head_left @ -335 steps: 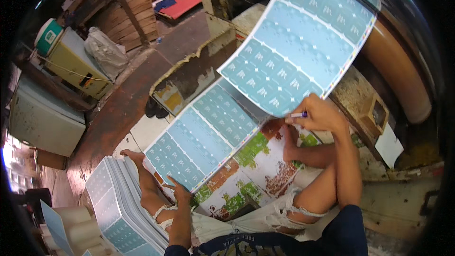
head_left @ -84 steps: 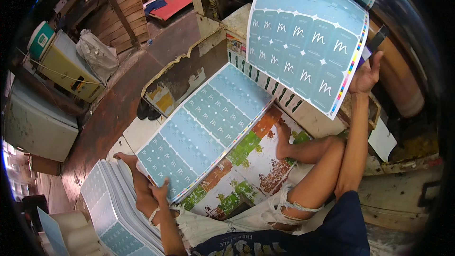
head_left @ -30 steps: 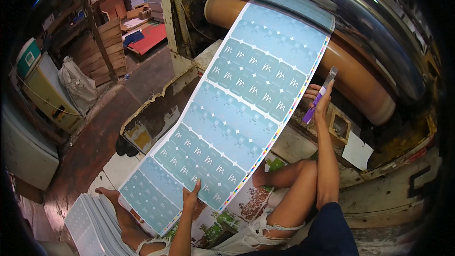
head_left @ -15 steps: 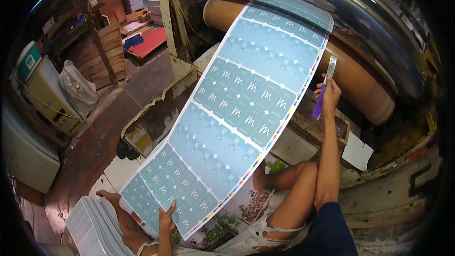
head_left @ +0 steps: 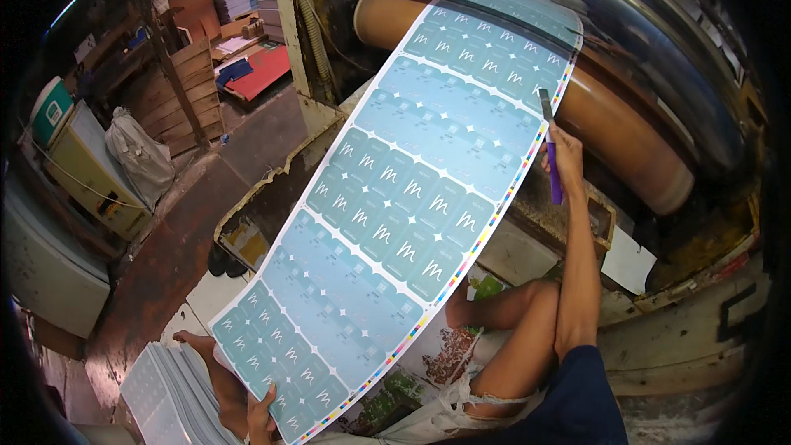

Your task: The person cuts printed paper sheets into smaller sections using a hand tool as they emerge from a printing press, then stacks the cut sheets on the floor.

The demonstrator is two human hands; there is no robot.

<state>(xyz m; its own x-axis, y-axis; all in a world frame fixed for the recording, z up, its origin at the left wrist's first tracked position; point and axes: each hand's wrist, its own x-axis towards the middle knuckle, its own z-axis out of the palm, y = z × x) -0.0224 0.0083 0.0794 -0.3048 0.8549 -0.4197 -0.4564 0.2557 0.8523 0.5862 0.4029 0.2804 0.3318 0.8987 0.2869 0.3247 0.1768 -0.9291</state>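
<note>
"Where's the sheet?"

"The sheet (head_left: 371, 198), printed teal and blue, slants from one o'clock down to seven. At its top it meets the steel roller (head_left: 643, 37), and I can't tell there what is sheet and what is reflection."

"And the left hand?"

"The left hand (head_left: 261, 418), at seven, pinches the near edge. I see its thumb on top; the fingers are hidden underneath, the wrist cut off below."

"The right hand (head_left: 568, 152)?"

"Between two and three, closed around a purple knife (head_left: 555, 177). The blade points to twelve, over the sheet's margin. Whether it touches, I can't make out."

"Behind it?"

"The brown roller (head_left: 634, 136), its middle covered by the sheet. The stack (head_left: 165, 391) at eight is cut off below."
</note>
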